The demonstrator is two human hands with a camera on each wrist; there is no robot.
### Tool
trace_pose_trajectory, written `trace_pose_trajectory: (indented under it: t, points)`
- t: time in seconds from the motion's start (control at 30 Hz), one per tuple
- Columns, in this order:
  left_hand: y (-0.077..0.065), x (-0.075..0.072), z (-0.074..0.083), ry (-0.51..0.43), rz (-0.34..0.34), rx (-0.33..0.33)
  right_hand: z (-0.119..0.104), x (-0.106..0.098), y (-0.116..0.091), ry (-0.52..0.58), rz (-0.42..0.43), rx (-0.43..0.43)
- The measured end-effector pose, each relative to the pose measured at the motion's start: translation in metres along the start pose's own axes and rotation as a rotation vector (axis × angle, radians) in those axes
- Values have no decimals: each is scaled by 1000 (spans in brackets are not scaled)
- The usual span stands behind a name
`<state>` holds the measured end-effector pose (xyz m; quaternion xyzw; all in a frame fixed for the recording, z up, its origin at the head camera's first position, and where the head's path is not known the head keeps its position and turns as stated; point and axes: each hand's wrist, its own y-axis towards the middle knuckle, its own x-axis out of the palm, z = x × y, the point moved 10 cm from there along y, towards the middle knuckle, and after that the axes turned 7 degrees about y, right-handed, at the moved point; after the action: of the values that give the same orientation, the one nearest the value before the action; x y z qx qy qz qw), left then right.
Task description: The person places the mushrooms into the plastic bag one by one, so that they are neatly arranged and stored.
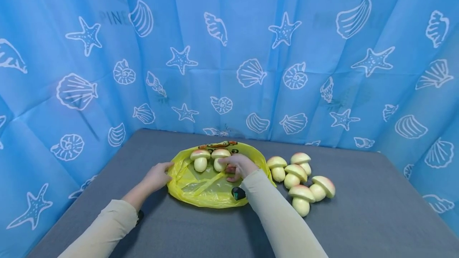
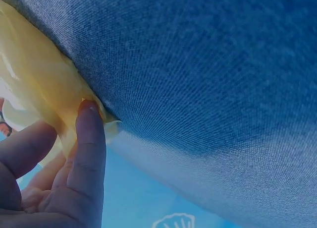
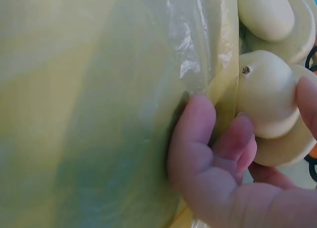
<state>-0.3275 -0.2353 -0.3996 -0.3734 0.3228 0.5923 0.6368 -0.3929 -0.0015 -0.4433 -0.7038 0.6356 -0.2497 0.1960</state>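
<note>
A yellow plastic bag point(image 1: 204, 200) lies spread on the table with its mouth open. My left hand point(image 1: 157, 176) holds the bag's left rim, the film caught between thumb and fingers point(image 2: 89, 139) in the left wrist view. Inside, near the back wall, stand two pale toy mushrooms with red-tinged caps, a left one point(image 1: 200, 160) and a right one point(image 1: 219, 154). My right hand point(image 1: 242, 166) reaches in over the bag's right side. Its curled fingers point(image 3: 198, 119) and thumb lie around the right mushroom point(image 3: 270, 96), whose rounded stem faces the right wrist camera.
Several more mushrooms point(image 1: 302, 194) lie grouped on the grey table point(image 1: 369, 210), just right of the bag. A small black item point(image 1: 238, 193) shows by the right cuff. Behind the table hangs a blue curtain point(image 1: 229, 51) with white shell prints.
</note>
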Motion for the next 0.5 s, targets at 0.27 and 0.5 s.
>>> trace_pose_trajectory:
  t: [0.27,0.5]
  points:
    - [-1,0,0,11,-12,-21,0,-1,-2,2,1,9]
    - [-2,0,0,34,-13,-21,-4,-5,-7,-16,-1,23]
